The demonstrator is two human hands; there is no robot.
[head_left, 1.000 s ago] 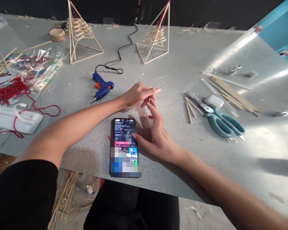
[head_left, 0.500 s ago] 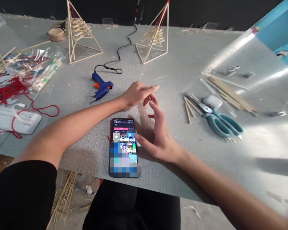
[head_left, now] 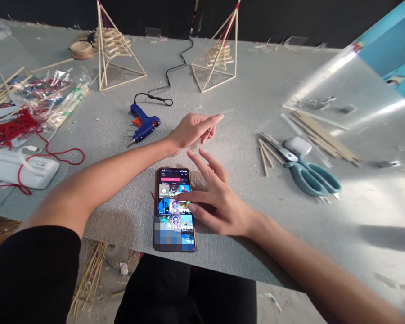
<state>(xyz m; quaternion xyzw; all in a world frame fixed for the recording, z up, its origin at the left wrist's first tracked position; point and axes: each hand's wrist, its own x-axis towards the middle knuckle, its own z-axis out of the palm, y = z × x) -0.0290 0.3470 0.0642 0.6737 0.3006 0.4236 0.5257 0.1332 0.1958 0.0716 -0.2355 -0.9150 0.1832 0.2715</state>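
A smartphone lies face up near the front edge of the table, its lit screen showing rows of small pictures under a red bar. My right hand is open over the phone's right side, fingers spread, with the index fingertip on or just above the screen. Beyond the phone, my left hand hovers or rests over the table, holding nothing; one digit points right while the others curl loosely. Left of that hand lies a blue hot glue gun with an orange trigger, its nozzle near my left forearm.
Two stick pyramid frames stand at the back, a black cord between them. Teal-handled scissors, a white case and wooden strips lie right. Red yarn, plastic-wrapped sticks and a white device are left.
My right hand has turned and spread its fingers, with the index finger now reaching over the screen. The pictures on the screen have shifted upward. My left hand has stayed nearly in place.
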